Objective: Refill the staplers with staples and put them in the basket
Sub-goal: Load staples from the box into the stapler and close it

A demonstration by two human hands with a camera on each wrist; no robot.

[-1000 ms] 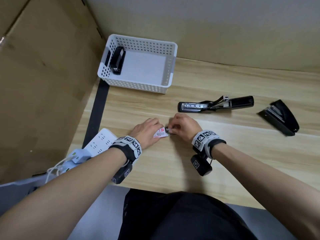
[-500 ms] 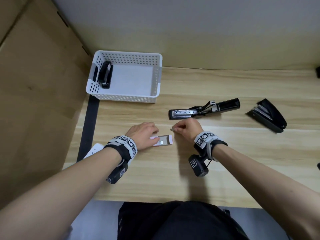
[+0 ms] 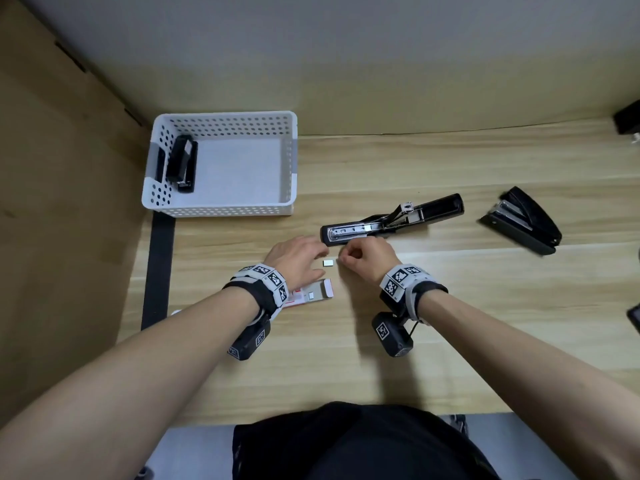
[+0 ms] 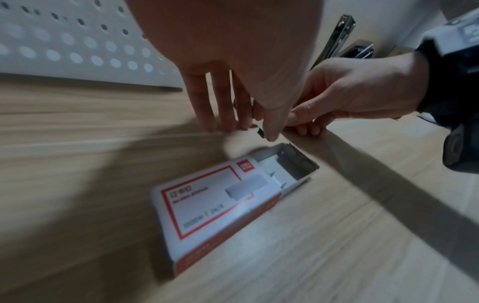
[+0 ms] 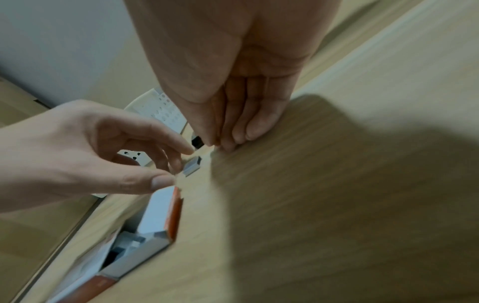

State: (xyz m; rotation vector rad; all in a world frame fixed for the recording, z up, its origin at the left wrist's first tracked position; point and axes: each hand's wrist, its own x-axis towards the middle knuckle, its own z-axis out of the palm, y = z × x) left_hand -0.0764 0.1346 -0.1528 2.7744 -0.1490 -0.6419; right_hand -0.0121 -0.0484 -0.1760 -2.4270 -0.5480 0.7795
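A long black stapler (image 3: 391, 220) lies opened flat on the wooden table, its metal staple channel facing up. Just in front of it a short staple strip (image 3: 328, 262) (image 5: 192, 168) lies loose on the wood. My left hand (image 3: 311, 258) hovers beside the strip with relaxed fingers and holds nothing. My right hand (image 3: 348, 258) has curled fingers, tips down on the table right of the strip, and I see nothing between them. The red-and-white staple box (image 3: 311, 294) (image 4: 220, 201) lies slid open near my left wrist. The white basket (image 3: 221, 211) holds one black stapler (image 3: 181, 162).
A second black stapler (image 3: 519, 220) lies closed at the right. Cardboard walls stand to the left and behind. A black strip (image 3: 159, 268) runs along the table's left edge. A dark object (image 3: 628, 117) sits at the far right corner.
The staple strip that my right hand pinched half a second ago now lies on the table. My left hand has left the box and moved forward beside the strip.
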